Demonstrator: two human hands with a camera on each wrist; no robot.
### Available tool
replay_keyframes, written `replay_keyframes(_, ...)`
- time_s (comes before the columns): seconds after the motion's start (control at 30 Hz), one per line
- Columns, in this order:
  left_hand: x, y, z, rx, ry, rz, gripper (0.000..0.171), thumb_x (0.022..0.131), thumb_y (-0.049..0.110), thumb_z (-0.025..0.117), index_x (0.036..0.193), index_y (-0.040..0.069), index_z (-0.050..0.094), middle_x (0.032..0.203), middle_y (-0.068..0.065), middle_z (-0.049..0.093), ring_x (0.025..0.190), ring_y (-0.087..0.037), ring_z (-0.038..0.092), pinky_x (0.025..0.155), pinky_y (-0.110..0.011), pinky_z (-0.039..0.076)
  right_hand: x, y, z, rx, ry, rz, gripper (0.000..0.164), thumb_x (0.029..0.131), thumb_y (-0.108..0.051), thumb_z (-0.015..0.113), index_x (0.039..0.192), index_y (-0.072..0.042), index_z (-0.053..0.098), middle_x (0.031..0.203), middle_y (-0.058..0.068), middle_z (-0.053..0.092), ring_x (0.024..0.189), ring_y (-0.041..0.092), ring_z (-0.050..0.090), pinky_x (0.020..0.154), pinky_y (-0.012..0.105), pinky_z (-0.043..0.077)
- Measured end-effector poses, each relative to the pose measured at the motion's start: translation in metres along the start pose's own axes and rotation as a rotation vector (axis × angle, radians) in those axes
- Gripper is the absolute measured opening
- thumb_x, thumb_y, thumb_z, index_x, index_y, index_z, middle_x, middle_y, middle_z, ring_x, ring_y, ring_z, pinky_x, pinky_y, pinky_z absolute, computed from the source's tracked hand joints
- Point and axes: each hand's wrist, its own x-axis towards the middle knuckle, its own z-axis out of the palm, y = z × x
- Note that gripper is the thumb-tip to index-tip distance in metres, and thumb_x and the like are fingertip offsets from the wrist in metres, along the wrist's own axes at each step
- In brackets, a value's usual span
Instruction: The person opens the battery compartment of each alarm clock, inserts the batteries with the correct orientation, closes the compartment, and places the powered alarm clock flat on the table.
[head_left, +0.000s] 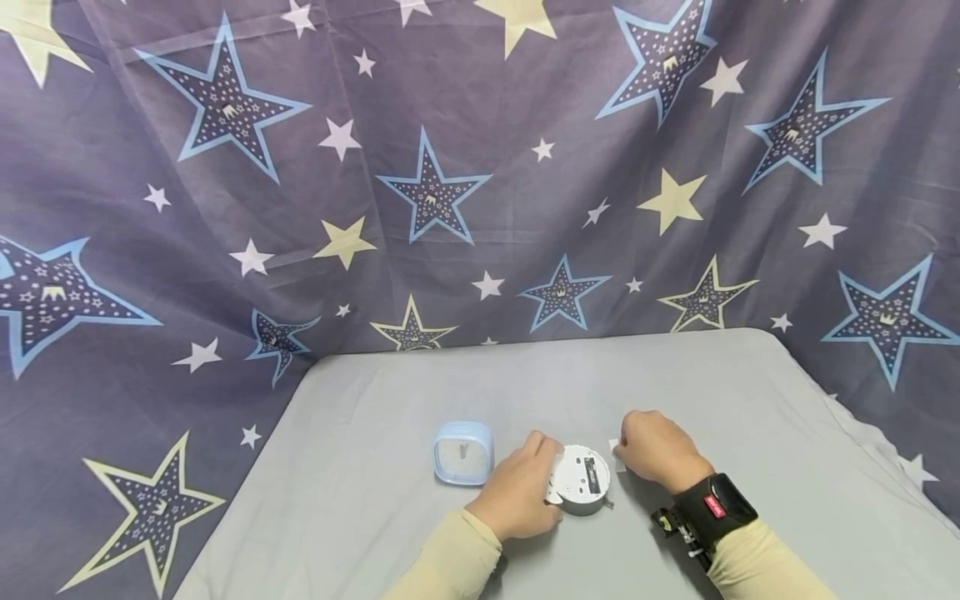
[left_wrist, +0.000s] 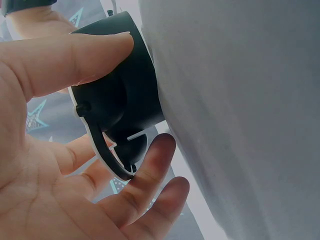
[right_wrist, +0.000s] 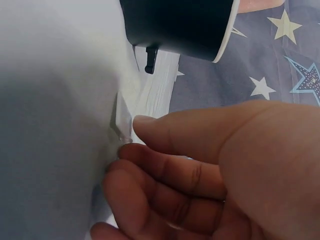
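A round twin-bell alarm clock (head_left: 578,472) with a white back and a black body (left_wrist: 117,75) lies back side up on the grey cloth. My left hand (head_left: 521,487) grips its left side, with the thumb (left_wrist: 95,55) along the black wall. On the white back is a dark rectangle with pale markings. Just right of the clock, my right hand (head_left: 660,450) pinches a small whitish flat piece (right_wrist: 123,116) between thumb and forefinger, close to the cloth. A short black foot (right_wrist: 150,60) sticks out from the clock's side. The clock's front is hidden.
A light blue square alarm clock (head_left: 462,453) stands upright left of my left hand. Grey cloth (head_left: 420,383) covers the table, and a star-patterned curtain (head_left: 465,275) hangs behind it and at both sides.
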Motion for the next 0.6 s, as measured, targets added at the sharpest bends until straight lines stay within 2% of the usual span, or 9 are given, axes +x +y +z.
replay_keyframes(0.13, -0.0002, 0.0001, 0.0001, -0.005, 0.003, 0.002, 0.083, 0.064, 0.023, 0.089, 0.137, 0.014, 0.052, 0.123, 0.003, 0.052, 0.1, -0.011, 0.06, 0.093, -0.029, 0.055, -0.0008, -0.0011, 0.0001, 0.006, 0.004, -0.003, 0.014, 0.085, -0.021, 0.076, 0.077, -0.012, 0.069, 0.075, 0.001, 0.067, 0.065, 0.018, 0.057, 0.062, 0.04, 0.05)
replay_keyframes(0.37, -0.0002, -0.0001, 0.001, -0.007, 0.007, 0.007, 0.082, 0.064, 0.023, 0.089, 0.136, 0.013, 0.052, 0.122, 0.004, 0.052, 0.1, -0.011, 0.06, 0.093, -0.028, 0.055, -0.0012, -0.001, 0.0032, 0.019, -0.003, 0.021, 0.025, 0.083, -0.031, 0.081, 0.069, -0.016, 0.065, 0.07, 0.0, 0.064, 0.062, 0.019, 0.055, 0.057, 0.038, 0.045)
replay_keyframes(0.6, -0.0002, 0.0, 0.0001, -0.011, -0.002, 0.0, 0.083, 0.065, 0.023, 0.088, 0.138, 0.013, 0.051, 0.122, 0.004, 0.052, 0.102, -0.011, 0.06, 0.095, -0.029, 0.055, 0.0012, 0.0004, 0.0057, -0.009, -0.018, 0.036, 0.022, 0.083, -0.029, 0.083, 0.076, -0.015, 0.067, 0.076, 0.002, 0.067, 0.066, 0.02, 0.059, 0.06, 0.041, 0.05)
